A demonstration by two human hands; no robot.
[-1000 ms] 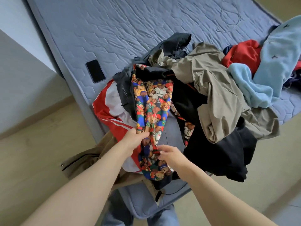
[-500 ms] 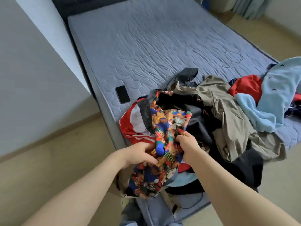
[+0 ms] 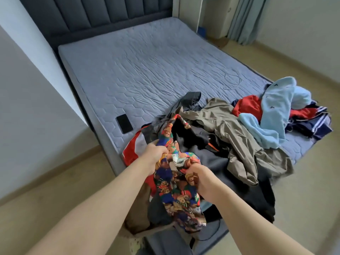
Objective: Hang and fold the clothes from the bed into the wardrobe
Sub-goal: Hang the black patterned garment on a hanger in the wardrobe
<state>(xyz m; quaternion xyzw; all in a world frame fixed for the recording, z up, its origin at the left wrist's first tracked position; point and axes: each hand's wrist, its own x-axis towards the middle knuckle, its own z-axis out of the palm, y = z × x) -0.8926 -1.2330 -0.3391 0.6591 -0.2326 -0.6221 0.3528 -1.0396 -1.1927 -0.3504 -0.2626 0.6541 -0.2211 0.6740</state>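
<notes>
A colourful bear-print garment [image 3: 177,190] hangs bunched between my hands over the near corner of the bed [image 3: 147,70]. My left hand [image 3: 154,153] grips its upper edge, and my right hand [image 3: 199,178] grips it lower and to the right. Behind it lies a heap of clothes: a red and white jacket [image 3: 132,150], black garments [image 3: 220,162], an olive-brown jacket [image 3: 235,133], a light blue fleece [image 3: 276,111] and red and navy pieces [image 3: 248,107]. No wardrobe is in view.
A black phone [image 3: 124,123] lies on the mattress near its left edge. A thin cable [image 3: 232,80] loops on the mattress further back. A dark padded headboard [image 3: 95,13] stands at the far end. Curtains [image 3: 242,19] hang at the back right, with wood floor around the bed.
Both hands have drawn the bear-print garment up and toward me, off the pile. The view has tilted upward, bringing the headboard and curtains into sight.
</notes>
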